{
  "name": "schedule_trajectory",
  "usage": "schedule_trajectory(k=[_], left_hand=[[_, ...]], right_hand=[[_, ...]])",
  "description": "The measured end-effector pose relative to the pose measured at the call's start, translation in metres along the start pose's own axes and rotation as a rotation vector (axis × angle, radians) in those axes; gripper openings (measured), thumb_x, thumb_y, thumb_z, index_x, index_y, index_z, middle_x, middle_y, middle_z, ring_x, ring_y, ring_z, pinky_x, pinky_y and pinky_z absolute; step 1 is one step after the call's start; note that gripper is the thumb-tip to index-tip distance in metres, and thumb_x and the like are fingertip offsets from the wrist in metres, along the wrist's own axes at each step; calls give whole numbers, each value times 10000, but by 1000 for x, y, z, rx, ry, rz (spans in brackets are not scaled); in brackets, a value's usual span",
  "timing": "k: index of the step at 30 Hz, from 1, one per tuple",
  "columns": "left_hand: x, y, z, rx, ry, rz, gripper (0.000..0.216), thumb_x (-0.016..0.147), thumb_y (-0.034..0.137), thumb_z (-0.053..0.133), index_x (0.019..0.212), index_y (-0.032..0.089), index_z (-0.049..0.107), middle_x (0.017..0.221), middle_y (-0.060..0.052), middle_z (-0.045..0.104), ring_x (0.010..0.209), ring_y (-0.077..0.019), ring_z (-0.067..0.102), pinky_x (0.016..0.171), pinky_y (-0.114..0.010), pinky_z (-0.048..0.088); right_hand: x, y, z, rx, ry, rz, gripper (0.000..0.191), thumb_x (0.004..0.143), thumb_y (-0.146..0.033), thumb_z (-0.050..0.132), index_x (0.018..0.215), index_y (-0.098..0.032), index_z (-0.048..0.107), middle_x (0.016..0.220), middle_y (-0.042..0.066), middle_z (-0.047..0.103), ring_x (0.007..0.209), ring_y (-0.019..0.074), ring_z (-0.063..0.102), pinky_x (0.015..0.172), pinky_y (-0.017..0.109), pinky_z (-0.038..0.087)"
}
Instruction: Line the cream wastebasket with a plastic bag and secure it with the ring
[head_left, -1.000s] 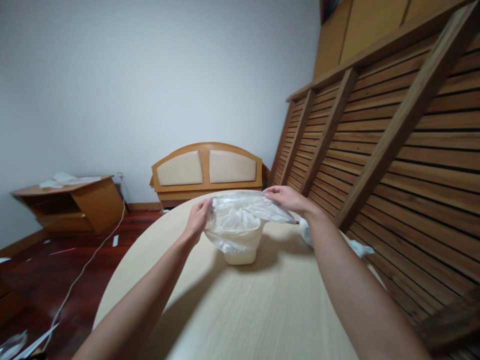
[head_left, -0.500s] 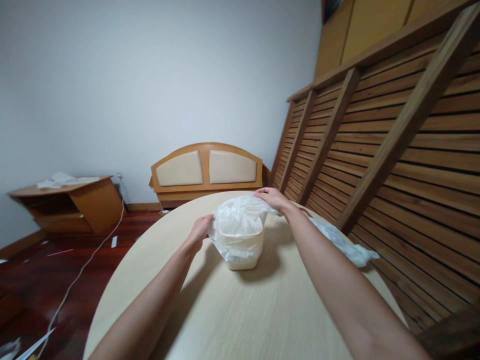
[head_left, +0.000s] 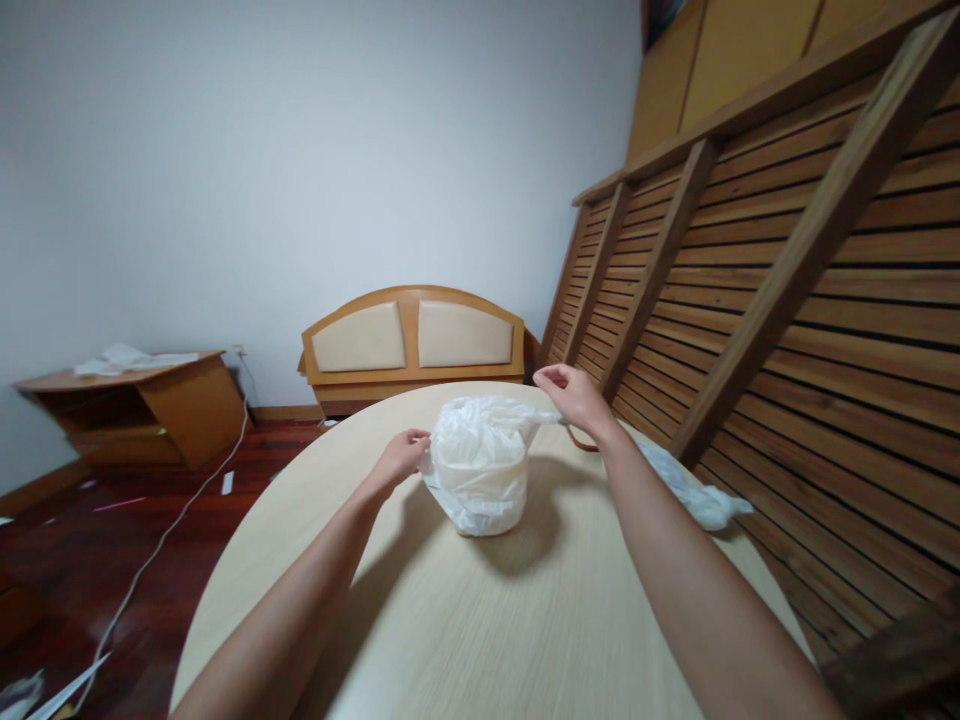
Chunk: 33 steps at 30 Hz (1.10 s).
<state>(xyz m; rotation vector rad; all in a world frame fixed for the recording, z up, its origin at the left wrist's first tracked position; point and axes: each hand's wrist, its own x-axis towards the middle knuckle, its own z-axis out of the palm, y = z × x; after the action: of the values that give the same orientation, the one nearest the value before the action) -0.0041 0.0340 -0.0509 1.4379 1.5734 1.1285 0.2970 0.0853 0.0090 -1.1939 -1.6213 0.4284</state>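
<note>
A white plastic bag (head_left: 480,465) is wrapped over a pale tub-like container standing on the round wooden table (head_left: 480,630). Only faint outlines of the container show through the film. My left hand (head_left: 403,457) pinches the bag's edge at its left side. My right hand (head_left: 576,397) is raised just beyond the bag's upper right, its fingers loosely bent with a gap to the thumb and nothing seen between them. A gathered end of the bag stretches right, toward the heel of that hand. Behind my right wrist curves a thin brown strip (head_left: 581,442), partly hidden.
Another crumpled plastic bag (head_left: 701,495) lies at the table's right edge, partly behind my right forearm. A slatted wooden panel (head_left: 750,330) leans close on the right. Beyond the table stands a headboard (head_left: 412,335). A low cabinet (head_left: 135,410) and a cable (head_left: 161,550) are at left.
The bag has come down over the container's lower part, covering its bare base. My right hand has let go of the bag's top and moved right and slightly up.
</note>
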Motion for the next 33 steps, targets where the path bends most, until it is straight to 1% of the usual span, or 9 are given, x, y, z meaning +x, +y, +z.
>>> schedule_trajectory(k=[3, 6, 8, 10, 16, 21, 25, 28, 33], left_hand=[[-1, 12, -3, -41, 78, 132, 484, 813, 393, 591, 1211, 123, 646, 1216, -180, 697, 1085, -270, 655, 902, -373, 498], [-3, 20, -2, -84, 61, 239, 516, 853, 430, 573, 1277, 137, 605, 1289, -176, 665, 1177, -265, 624, 998, -391, 458], [-3, 21, 1, -126, 21, 295, 535, 826, 462, 611, 1242, 125, 616, 1221, -178, 699, 1123, -270, 653, 969, -396, 480], [-2, 18, 5, -155, 4, 326, 548, 777, 494, 663, 1173, 116, 636, 1131, -174, 728, 1039, -271, 682, 906, -389, 509], [3, 12, 6, -140, 32, 341, 526, 680, 491, 732, 1047, 125, 643, 839, -92, 727, 790, -217, 674, 722, -318, 504], [3, 13, 1, -98, 57, 324, 431, 684, 418, 697, 999, 133, 628, 782, -51, 683, 736, -182, 634, 668, -276, 467], [4, 11, -2, -41, 58, 255, 356, 656, 325, 702, 954, 141, 636, 707, -20, 652, 635, -161, 603, 574, -245, 420], [2, 9, -4, 2, -4, 186, 307, 621, 248, 712, 901, 140, 648, 654, -16, 661, 567, -157, 599, 525, -236, 406], [-2, 9, -14, 45, -107, 130, 266, 575, 186, 735, 829, 152, 663, 603, -13, 680, 555, -178, 630, 535, -250, 444]], right_hand=[[-15, -6, -12, -95, -30, -52, 292, 849, -430, 650, 915, -160, 742, 950, 98, 753, 886, 228, 662, 836, 343, 497], [-27, -12, -20, -203, -177, -95, 352, 807, -503, 693, 944, -188, 767, 977, 89, 750, 895, 243, 653, 807, 347, 487], [-32, -16, -23, -226, -288, -132, 375, 754, -494, 756, 986, -199, 774, 1005, 90, 748, 901, 249, 652, 794, 339, 486], [-34, -19, -23, -255, -305, -157, 323, 758, -448, 762, 966, -201, 783, 968, 89, 752, 845, 241, 652, 752, 329, 483], [-29, -19, -10, -338, -71, -157, 253, 831, -398, 670, 890, -192, 804, 821, 70, 744, 734, 218, 642, 699, 311, 456], [-27, -8, 8, -244, -29, -88, 265, 874, -363, 609, 965, -186, 785, 860, 77, 769, 785, 229, 680, 726, 314, 470], [-28, 8, 21, -202, -85, -55, 235, 887, -296, 588, 968, -175, 772, 991, 107, 774, 920, 257, 694, 835, 344, 491], [-29, 21, 27, -161, -181, -27, 200, 883, -269, 599, 946, -188, 771, 1022, 97, 776, 977, 264, 692, 886, 361, 500], [-28, 29, 31, -24, -296, 88, 297, 916, -331, 619, 1155, -176, 700, 989, 98, 774, 835, 214, 717, 769, 316, 555]])
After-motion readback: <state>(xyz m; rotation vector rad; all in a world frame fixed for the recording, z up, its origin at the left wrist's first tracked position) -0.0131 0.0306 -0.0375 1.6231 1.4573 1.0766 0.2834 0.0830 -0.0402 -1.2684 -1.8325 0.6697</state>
